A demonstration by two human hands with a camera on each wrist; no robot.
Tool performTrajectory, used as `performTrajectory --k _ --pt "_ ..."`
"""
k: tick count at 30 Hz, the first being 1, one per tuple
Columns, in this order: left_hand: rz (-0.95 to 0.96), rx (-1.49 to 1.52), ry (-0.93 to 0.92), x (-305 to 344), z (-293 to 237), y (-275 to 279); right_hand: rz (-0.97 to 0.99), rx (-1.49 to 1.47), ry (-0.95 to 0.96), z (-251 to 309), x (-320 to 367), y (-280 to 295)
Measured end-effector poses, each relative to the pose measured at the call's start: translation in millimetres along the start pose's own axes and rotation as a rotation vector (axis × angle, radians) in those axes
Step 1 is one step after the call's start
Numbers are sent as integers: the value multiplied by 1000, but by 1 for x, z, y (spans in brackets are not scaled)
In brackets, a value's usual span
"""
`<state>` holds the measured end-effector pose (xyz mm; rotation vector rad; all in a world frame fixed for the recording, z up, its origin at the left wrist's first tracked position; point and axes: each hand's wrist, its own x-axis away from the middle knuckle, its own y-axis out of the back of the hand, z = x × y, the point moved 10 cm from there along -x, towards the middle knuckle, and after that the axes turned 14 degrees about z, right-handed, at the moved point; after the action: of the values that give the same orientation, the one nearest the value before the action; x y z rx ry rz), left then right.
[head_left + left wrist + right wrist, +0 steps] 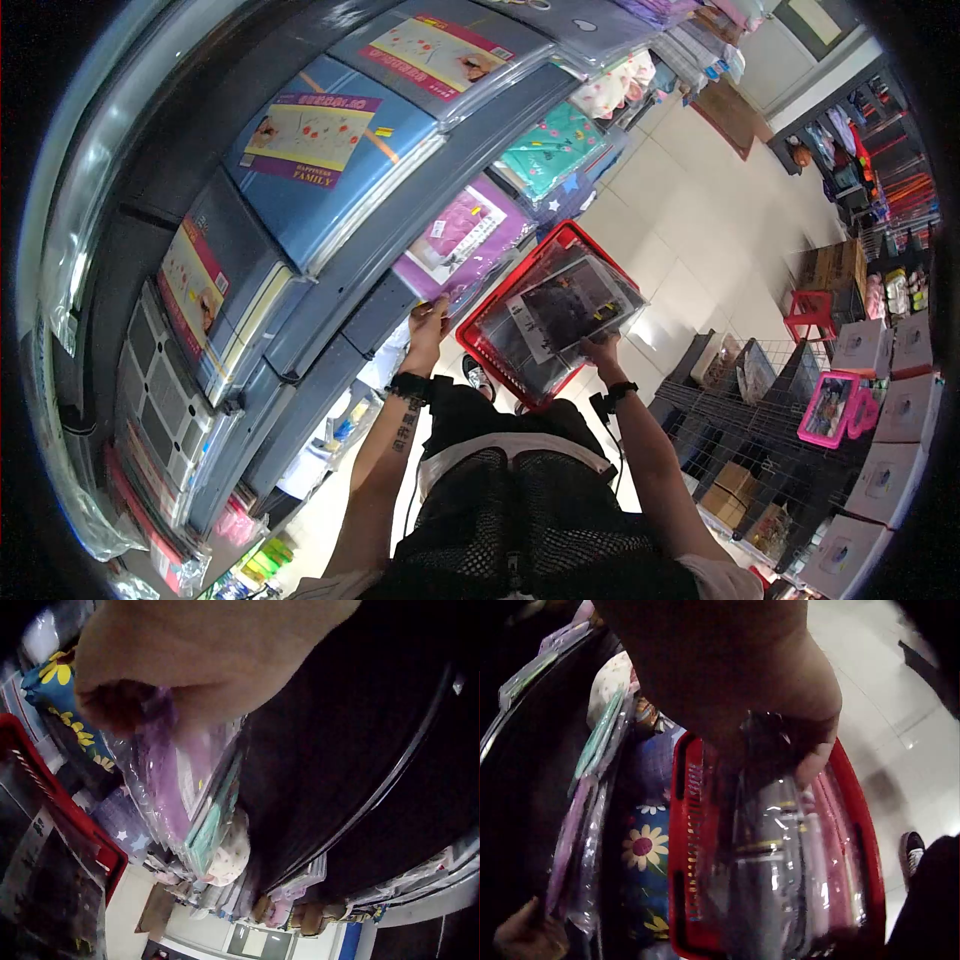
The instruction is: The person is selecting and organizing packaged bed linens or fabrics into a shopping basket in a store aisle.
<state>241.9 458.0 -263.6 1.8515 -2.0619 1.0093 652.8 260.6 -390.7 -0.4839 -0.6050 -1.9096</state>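
Note:
My left hand [430, 325] pinches the near edge of a purple plastic-wrapped fabric pack [465, 235] that lies on the lower shelf. In the left wrist view this purple pack [169, 784] runs out from under the curled fingers. With my right hand [603, 355] I grip the edge of a dark grey plastic-wrapped pack [560, 310] with a picture label, over a red basket [485, 345]. The right wrist view shows the grey pack [769, 855] tilted on edge, with pink packs [832, 847] beside it in the basket.
Wrapped bedding packs [340, 150] line the upper shelf at left. Green packs [550, 150] lie beyond the purple one. A tiled floor [690, 240] stretches ahead. At right stand a wire rack [720, 430], white boxes [905, 410] and a red stool [810, 312].

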Motion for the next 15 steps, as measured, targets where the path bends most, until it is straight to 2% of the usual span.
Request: performTrajectory --k 1,2,3,5,7,8,9,11,12,13,15 --pt "3 0 -1 -4 1 1 -35 55 195 23 2 0" --pt "71 -124 -8 -8 -5 1 70 -57 119 16 0 -5" --pt "136 -250 -16 -12 -8 -3 76 -60 121 18 -1 -7" --pt "135 -212 -77 -6 -23 -12 118 31 392 49 4 -15" --pt "177 82 -94 -1 -35 -25 121 75 417 69 15 -17" --pt "226 115 -105 6 -47 -35 118 125 441 79 15 -15" --pt "214 114 -120 16 -56 -41 134 123 451 87 14 -13" --pt "281 256 -248 40 -88 -63 181 130 341 64 -2 -10" --pt "280 210 -283 48 -95 -66 142 334 338 57 -12 -4" --pt "270 195 -296 58 -98 -69 211 414 226 54 -18 -4" --pt "237 154 -322 80 -100 -80 220 648 212 69 -16 3"
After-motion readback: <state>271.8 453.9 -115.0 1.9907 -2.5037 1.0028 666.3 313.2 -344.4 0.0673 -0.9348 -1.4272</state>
